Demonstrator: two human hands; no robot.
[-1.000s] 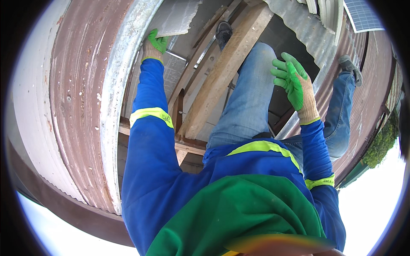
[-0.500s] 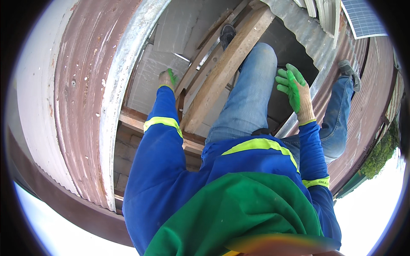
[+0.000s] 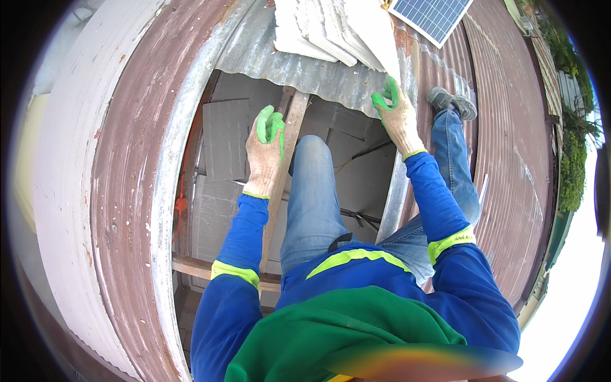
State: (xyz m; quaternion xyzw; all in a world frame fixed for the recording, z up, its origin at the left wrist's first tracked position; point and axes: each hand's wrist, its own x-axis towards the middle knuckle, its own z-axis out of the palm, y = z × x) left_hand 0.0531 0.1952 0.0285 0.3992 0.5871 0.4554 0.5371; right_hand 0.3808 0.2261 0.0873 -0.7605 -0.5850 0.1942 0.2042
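My left hand (image 3: 266, 143), in a beige glove with green palm, is raised over the roof opening beside a wooden beam (image 3: 278, 184), fingers loosely bent, nothing visible in them. My right hand (image 3: 393, 118) reaches to the edge of the grey corrugated sheet (image 3: 305, 76), fingers curved and apart, just below a corner of several stacked white boards (image 3: 321, 32); whether it touches them I cannot tell. My bent left leg (image 3: 312, 191) is over the opening, and my right leg (image 3: 452, 153) lies out on the brown corrugated roofing.
A small solar panel (image 3: 426, 16) lies at the top right. Grey panels (image 3: 226, 140), dark cables (image 3: 363, 216) and a red cord (image 3: 181, 204) show inside the opening, with a wooden crosspiece (image 3: 194, 267) low left. A metal-edged brown sheet (image 3: 127, 165) runs along the left; greenery is beyond the right edge.
The view has shifted, bringing the white boards and solar panel into fuller view. My left hand has left the inside of the opening, and my right hand has moved up toward the boards.
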